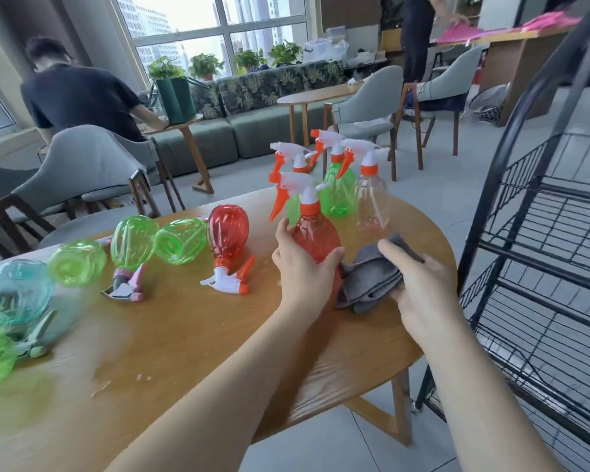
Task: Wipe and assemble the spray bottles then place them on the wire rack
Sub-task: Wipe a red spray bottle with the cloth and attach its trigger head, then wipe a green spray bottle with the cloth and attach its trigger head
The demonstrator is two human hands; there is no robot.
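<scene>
Bare tabletop [171, 352] lay open at 6 to 7 o'clock, wide enough for a hand to pass. At 9 o'clock a row of bottles lying on their sides [130, 243] blocked the left edge, a fallen red bottle [227, 233] closing the row's right end. At 12 o'clock, standing bottles [338, 185] crowded the far edge, packed close with little gap between them. A grey cloth [368, 284] covered the tabletop at 2 o'clock. At 3 o'clock the wire rack [542, 233] stood just beside the tabletop, its shelves open toward it, its black uprights narrowing the way in.
</scene>
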